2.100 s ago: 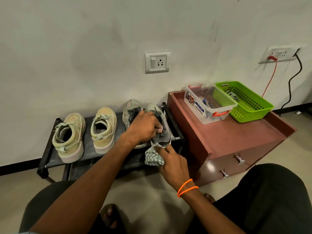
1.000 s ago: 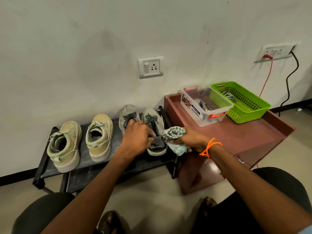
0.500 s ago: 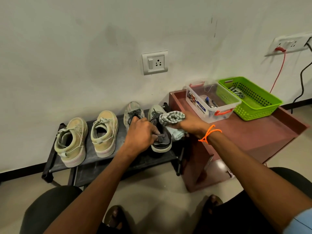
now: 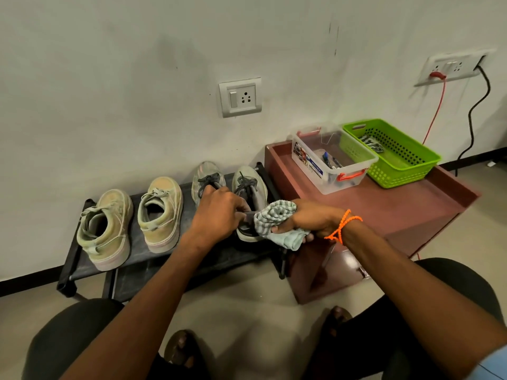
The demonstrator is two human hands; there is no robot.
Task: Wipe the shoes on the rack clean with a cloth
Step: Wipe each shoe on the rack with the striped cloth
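Right of centre in the frame, your right hand (image 4: 310, 220) is bunched around the striped cloth (image 4: 274, 218), pressing it on the outer side of the grey shoe (image 4: 251, 193), while your left hand (image 4: 219, 215) grips that shoe's heel collar to steady it on the black rack (image 4: 90, 272). Its partner (image 4: 207, 174) sits just left, and the two beige sneakers (image 4: 105, 229) further left look untouched so far, I'd guess. Watch out: the shoe sits right at the rack's end beside the maroon cabinet (image 4: 397, 204), so a hard swipe could shove it off the edge or tip the flimsy rack. On the cabinet, upper right, the clear box (image 4: 310, 165) holds pens or markers, and the green basket (image 4: 400, 171) holds something dark I can't make out.
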